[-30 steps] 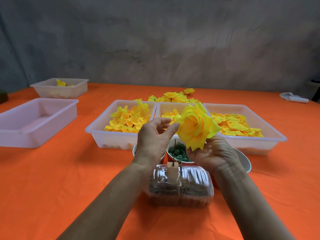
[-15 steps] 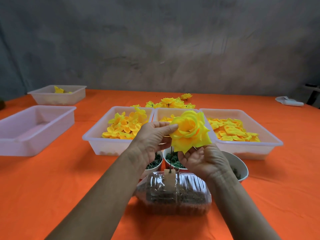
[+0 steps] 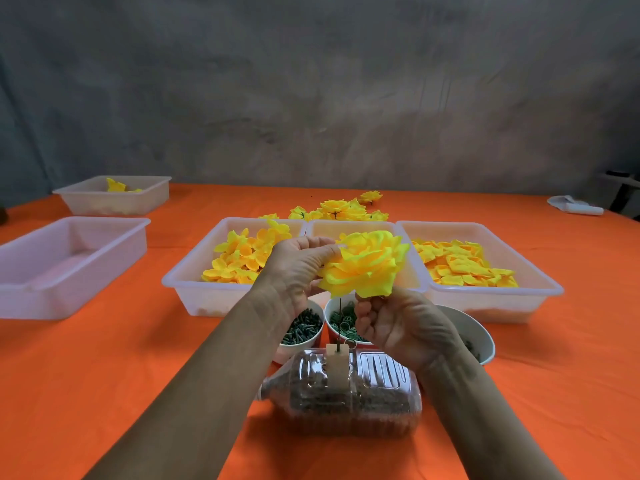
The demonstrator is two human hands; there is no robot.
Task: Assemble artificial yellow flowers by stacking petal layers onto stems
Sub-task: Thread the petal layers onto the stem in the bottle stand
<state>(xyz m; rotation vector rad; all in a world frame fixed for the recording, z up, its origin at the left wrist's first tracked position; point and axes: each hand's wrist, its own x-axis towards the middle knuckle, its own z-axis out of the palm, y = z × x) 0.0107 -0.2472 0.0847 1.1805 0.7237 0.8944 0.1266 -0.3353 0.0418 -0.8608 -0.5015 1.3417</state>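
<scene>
Above the cups, the yellow flower (image 3: 363, 266) is pinched at its edge by the left hand (image 3: 298, 271); the right hand (image 3: 398, 323) grips beneath, its stem hidden, probably pointing down.

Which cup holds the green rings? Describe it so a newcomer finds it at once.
Start at the row of three clear trays of yellow petals on the orange table; three small white cups sit just in front of them. The ring cup is the middle one, below the held yellow flower. Unlike the left cup of dark green pegs, it holds thin green loops, and a wire stands before it.
</scene>
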